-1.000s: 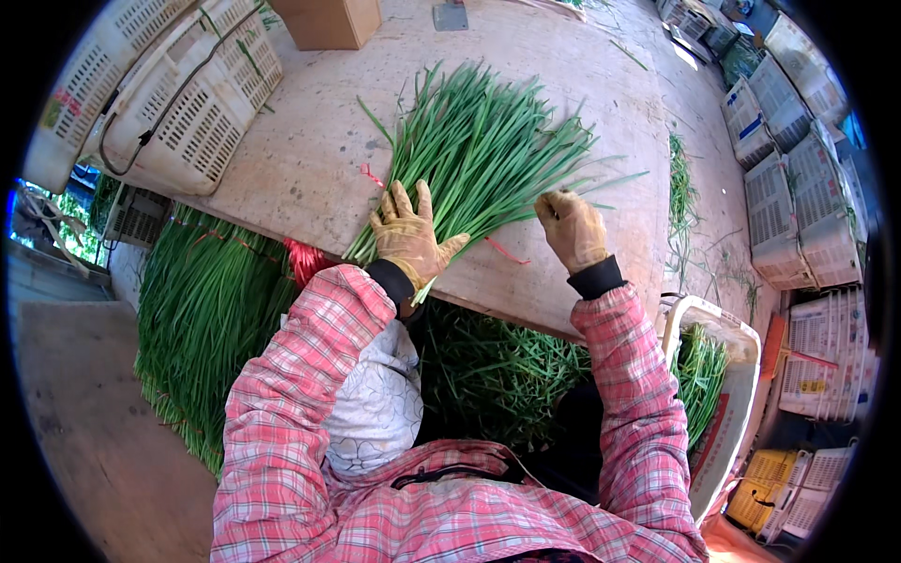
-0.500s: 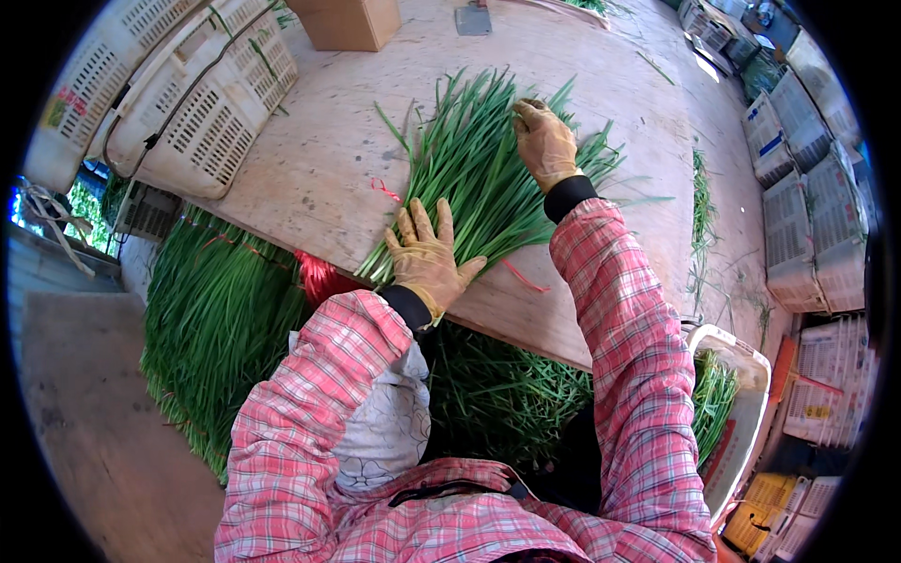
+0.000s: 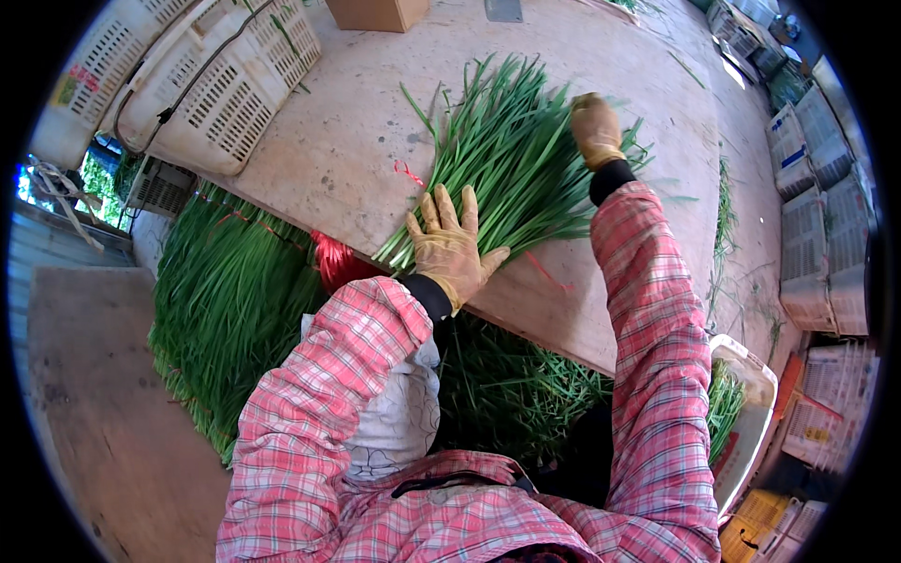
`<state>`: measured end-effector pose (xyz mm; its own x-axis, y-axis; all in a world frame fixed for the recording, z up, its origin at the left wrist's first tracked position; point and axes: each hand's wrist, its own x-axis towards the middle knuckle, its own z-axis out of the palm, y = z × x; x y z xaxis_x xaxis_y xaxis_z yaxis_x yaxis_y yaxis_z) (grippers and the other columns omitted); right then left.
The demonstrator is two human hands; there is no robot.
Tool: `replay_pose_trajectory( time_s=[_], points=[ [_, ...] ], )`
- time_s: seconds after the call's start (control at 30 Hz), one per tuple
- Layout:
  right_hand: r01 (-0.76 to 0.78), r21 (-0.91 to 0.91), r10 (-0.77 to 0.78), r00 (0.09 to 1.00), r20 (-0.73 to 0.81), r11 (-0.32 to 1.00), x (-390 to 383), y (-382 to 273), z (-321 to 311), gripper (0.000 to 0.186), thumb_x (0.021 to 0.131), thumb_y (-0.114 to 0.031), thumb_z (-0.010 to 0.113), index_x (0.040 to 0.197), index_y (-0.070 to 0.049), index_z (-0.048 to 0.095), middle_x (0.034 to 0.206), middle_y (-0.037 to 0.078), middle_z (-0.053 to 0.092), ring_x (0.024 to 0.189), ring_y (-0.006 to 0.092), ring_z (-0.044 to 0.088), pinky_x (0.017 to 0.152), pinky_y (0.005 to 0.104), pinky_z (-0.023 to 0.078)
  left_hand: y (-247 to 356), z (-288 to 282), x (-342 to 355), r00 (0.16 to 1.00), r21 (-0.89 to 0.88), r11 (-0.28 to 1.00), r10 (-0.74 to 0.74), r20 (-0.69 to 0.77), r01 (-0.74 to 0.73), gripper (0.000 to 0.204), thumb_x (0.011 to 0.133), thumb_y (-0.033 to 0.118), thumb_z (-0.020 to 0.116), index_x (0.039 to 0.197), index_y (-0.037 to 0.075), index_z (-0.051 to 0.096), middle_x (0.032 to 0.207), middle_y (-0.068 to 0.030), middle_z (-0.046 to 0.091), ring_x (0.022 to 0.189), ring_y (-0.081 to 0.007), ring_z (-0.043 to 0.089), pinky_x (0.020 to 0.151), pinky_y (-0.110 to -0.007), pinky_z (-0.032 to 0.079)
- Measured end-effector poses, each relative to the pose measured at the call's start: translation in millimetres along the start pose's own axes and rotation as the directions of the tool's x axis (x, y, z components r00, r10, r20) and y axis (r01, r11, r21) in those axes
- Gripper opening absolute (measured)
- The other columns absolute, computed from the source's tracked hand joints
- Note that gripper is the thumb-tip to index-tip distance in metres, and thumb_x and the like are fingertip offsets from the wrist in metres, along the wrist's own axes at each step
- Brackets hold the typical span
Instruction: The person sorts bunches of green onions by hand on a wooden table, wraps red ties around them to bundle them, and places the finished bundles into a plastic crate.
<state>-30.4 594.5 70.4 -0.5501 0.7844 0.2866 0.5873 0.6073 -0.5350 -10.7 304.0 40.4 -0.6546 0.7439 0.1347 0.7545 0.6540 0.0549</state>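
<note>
A fanned bunch of garlic chives (image 3: pixel 511 155) lies on the wooden table, its pale stem ends toward me and its green tips pointing away. My left hand (image 3: pixel 452 246), in a yellowish glove, rests flat with fingers spread across the lower stems. At the bunch's right edge, by the leaf tips, is my gloved right hand (image 3: pixel 597 129) with its fingers curled closed. Whatever those fingers hold is hidden from view. A red tie (image 3: pixel 407 173) sits left of the leaves, and another red strand (image 3: pixel 548 270) pokes out beneath them on the right.
White slatted crates (image 3: pixel 221 103) stand at the table's (image 3: pixel 338 122) left. A cardboard box (image 3: pixel 378 13) is at the far side. Below left hangs a big heap of chives (image 3: pixel 235 291) beside red ties (image 3: pixel 340 263). A white basket (image 3: pixel 751 375) holds greens at right; stacked crates (image 3: pixel 826 253) lie beyond.
My right hand has moved right, from over the leaves to the bunch's edge, and its fingers are more tightly curled. My left hand stays spread on the stems. The view has shifted slightly.
</note>
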Motion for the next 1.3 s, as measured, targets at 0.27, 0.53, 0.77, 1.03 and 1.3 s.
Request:
replay_pose_trajectory(
  time_s=[0.27, 0.53, 0.77, 1.03, 1.3],
  points=[
    [-0.036, 0.528, -0.032, 0.992, 0.12, 0.848, -80, 47, -126, 0.025, 0.084, -0.024, 0.06, 0.077, 0.0, 0.062, 0.06, -0.002, 0.051, 0.056, 0.005, 0.042, 0.051, 0.0226, 0.035, 1, 3, 3, 0.999, 0.007, 1.0, -0.011, -0.036, 0.012, 0.091, 0.079, 0.061, 0.048, 0.142, 0.006, 0.012, 0.14, -0.029, 0.022, 0.128, -0.0445, 0.023, 0.099, -0.06, 0.02],
    [-0.121, 0.368, -0.098, 0.845, 0.525, 0.922, -283, 80, -167, 0.018, 0.089, -0.012, 0.05, 0.08, 0.001, 0.058, 0.062, 0.001, 0.053, 0.056, 0.0071, 0.047, 0.051, 0.023, 0.039, -59, -1, 33, 0.973, -0.562, 0.812, 0.03, -0.23, -0.158, 0.077, 0.078, 0.059, 0.054, 0.127, 0.0, 0.042, 0.124, -0.028, 0.045, 0.112, -0.0389, 0.047, 0.093, -0.043, 0.038],
    [-0.187, 0.223, 0.008, 0.782, 0.624, 0.957, -377, 102, -147, 0.023, 0.085, -0.016, 0.058, 0.069, 0.0, 0.058, 0.053, 0.003, 0.052, 0.049, 0.0089, 0.049, 0.047, 0.0259, 0.039, -159, -87, -44, 0.97, -0.897, 0.44, -0.2, -0.138, -0.037, 0.035, 0.087, 0.017, 0.059, 0.115, -0.002, 0.055, 0.1, -0.0054, 0.063, 0.09, -0.0111, 0.057, 0.079, -0.024, 0.046],
    [0.1, 0.197, -0.194, 0.814, 0.547, 0.975, -396, 114, -113, 0.011, 0.08, -0.013, 0.061, 0.077, -0.003, 0.063, 0.062, 0.01, 0.061, 0.055, 0.0195, 0.059, 0.051, 0.0326, 0.044, -269, -3, -212, 0.78, -0.904, 0.25, -0.611, 0.131, 0.347, 0.021, 0.079, 0.014, 0.059, 0.092, -0.002, 0.064, 0.074, 0.0017, 0.059, 0.068, -0.0066, 0.051, 0.063, -0.022, 0.043],
    [0.109, 0.049, -0.111, 0.687, 0.718, 0.993, -408, 148, -92, 0.017, 0.078, -0.017, 0.059, 0.087, -0.004, 0.065, 0.072, 0.017, 0.064, 0.068, 0.0287, 0.063, 0.061, 0.036, 0.048, -264, 33, -290, 0.79, -0.555, 0.681, -0.609, -0.068, 0.477, 0.022, 0.076, 0.016, 0.062, 0.095, 0.005, 0.065, 0.088, -0.0118, 0.066, 0.08, -0.0218, 0.064, 0.073, -0.031, 0.049]
  ],
)
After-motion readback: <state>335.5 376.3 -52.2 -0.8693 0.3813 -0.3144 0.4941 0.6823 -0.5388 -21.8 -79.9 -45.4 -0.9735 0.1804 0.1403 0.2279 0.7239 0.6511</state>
